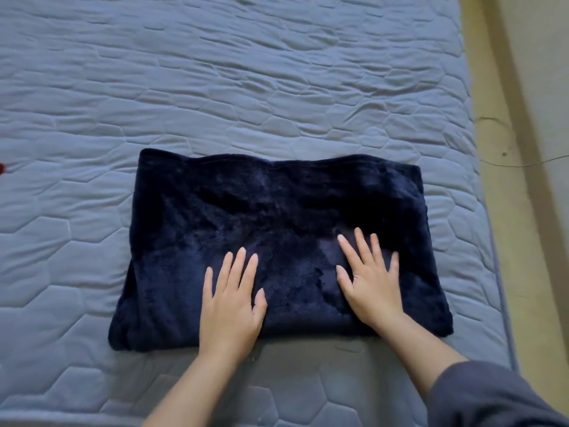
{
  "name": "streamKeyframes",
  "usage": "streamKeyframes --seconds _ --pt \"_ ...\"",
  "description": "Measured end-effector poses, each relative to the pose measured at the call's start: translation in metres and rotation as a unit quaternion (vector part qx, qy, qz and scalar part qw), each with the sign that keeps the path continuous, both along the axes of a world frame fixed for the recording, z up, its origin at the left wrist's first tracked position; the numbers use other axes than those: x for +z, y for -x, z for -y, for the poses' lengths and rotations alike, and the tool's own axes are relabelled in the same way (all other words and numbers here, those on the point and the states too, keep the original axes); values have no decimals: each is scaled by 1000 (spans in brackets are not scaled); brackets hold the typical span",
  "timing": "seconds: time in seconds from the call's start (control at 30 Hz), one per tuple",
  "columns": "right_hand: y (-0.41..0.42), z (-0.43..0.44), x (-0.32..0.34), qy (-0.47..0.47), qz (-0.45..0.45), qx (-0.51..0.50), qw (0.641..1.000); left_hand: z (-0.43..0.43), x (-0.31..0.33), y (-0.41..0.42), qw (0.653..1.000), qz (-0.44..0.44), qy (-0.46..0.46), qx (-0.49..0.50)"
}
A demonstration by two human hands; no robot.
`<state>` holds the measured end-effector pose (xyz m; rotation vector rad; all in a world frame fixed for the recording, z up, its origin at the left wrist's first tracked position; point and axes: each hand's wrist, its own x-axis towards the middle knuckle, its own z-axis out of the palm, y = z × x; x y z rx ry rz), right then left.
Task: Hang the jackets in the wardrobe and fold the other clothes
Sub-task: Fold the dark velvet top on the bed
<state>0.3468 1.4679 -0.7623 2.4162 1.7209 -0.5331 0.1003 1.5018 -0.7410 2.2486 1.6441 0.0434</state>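
The folded navy fleece garment [277, 241] lies flat on the quilted blue-grey mattress [215, 87] as a wide, roughly rectangular bundle, its plush nap ruffled in patches. Both hands rest palm-down on its near half, fingers straight and spread, pinching nothing. The left hand [231, 303] presses just left of the garment's middle, and the right hand [369, 285] lies beside it to the right with a strip of dark fleece between them. The garment's far edge lies beyond the fingertips, and its near edge runs under the wrists. A grey sleeve [486, 396] covers the right forearm below the hand. Far left of the left hand, a small red patch [2, 168] shows at the picture's edge. Right of the right hand, past the mattress edge, is a beige floor [535, 149].
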Motion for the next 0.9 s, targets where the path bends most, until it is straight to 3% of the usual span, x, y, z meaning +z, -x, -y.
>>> streamKeyframes --seconds 0.1,0.17,0.2,0.23,0.3,0.33,0.4,0.47,0.53,0.6,0.67,0.73,0.8,0.9 --pt "-20 8 12 16 17 -77 997 40 10 7 980 130 -16 151" --pt "-37 17 17 23 -2 -153 988 66 10 8 935 213 -17 284" --pt "-46 22 19 13 -24 -200 979 74 8 6 887 257 25 382" --pt "-54 26 20 -8 -57 -248 967 79 6 3 814 301 94 488" --pt "-69 32 20 -49 -137 -342 928 83 2 -4 635 418 211 614" --pt "-75 35 19 -59 -175 -380 906 81 3 -8 562 473 247 632" --pt "-82 40 20 -50 -247 -410 877 73 5 -13 465 574 274 616" --pt "-84 50 21 -31 -288 -398 871 60 12 -15 410 626 282 600" --pt "-83 68 26 -21 -301 -407 862 43 19 -12 417 613 274 613" --pt "-77 99 32 33 -336 -437 834 25 24 -1 478 542 226 653" --pt "-60 138 37 148 -389 -475 775 8 28 15 550 483 173 659" --pt "-32 172 42 239 -420 -502 717 0 30 33 588 454 160 650" --pt "-11 189 45 253 -434 -529 685 5 30 50 593 431 191 653" --pt "-11 182 50 261 -449 -541 662 13 28 65 560 455 236 650"
